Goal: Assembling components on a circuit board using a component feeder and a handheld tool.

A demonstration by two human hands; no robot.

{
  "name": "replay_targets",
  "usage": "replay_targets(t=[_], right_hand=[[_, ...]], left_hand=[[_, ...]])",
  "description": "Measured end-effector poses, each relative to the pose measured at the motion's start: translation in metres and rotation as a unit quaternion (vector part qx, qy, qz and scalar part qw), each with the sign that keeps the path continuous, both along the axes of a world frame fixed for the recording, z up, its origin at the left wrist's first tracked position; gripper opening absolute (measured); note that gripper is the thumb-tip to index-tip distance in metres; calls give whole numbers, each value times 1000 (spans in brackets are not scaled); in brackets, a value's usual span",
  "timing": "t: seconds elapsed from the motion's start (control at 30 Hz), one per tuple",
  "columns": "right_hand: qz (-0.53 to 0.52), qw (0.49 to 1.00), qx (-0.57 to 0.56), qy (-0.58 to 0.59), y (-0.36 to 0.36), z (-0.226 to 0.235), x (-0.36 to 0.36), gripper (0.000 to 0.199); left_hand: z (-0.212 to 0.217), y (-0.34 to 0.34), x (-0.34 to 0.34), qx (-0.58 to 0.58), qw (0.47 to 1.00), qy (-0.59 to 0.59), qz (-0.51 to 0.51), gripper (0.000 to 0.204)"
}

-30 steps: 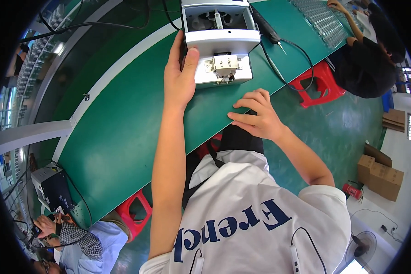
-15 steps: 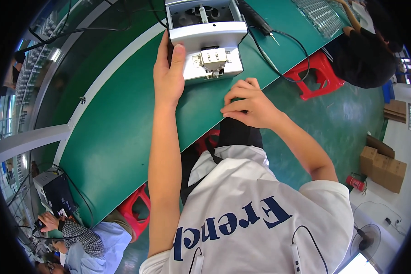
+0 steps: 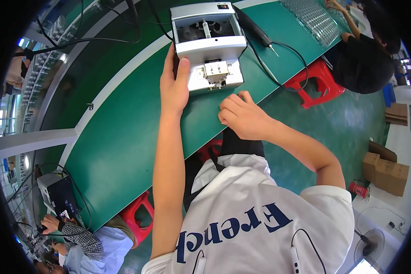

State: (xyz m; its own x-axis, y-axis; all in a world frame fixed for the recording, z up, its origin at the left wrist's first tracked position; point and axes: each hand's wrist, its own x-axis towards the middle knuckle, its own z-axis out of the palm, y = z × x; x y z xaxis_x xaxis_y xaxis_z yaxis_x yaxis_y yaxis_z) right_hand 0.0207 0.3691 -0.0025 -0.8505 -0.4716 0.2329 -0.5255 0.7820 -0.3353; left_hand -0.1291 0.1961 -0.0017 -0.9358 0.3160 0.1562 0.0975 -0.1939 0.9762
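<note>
The green worktop (image 3: 118, 146) spans the view; at twelve o'clock, a silver, boxy machine (image 3: 208, 48) appears to rest on it. A shiny metal mechanism (image 3: 216, 70) is fitted to its lower front; the bay (image 3: 208, 30) above is uncovered, so the unit looks incomplete. The black electric screwdriver (image 3: 255, 30) at one o'clock lies unused. The left hand (image 3: 174, 91) grips the casing's eight-o'clock side; the right hand (image 3: 243, 116), at five o'clock, curls loosely, contents hidden.

And here the long green tabletop (image 3: 118, 141) sweeps from near left to far right, red stools (image 3: 323, 75) standing along its near side on a shiny green floor (image 3: 351, 118), while a white wall (image 3: 401, 144) closes off the right.
</note>
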Motion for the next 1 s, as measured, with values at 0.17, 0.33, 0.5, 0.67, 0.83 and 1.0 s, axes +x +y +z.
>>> replay_targets(t=[0.17,0.33,0.5,0.67,0.83,1.0], right_hand=[[-12,986,-163,40,-4,61,-18,22],[-95,931,-211,283,13,121,-70,15],[-147,940,-100,290,35,98,-119,10],[-216,926,-134,279,34,100,-123,8],[-226,926,-166,254,34,102,-112,7],[-230,892,-333,202,38,85,-80,10]], left_hand=[[3,0,1,-6,1000,3,4,64],[6,-3,3,-5,1000,-7,8,66],[4,0,3,-5,1000,4,7,67],[8,-1,3,-8,1000,6,7,67],[8,-1,4,3,1000,-6,5,66],[11,-1,6,-4,1000,-9,12,65]])
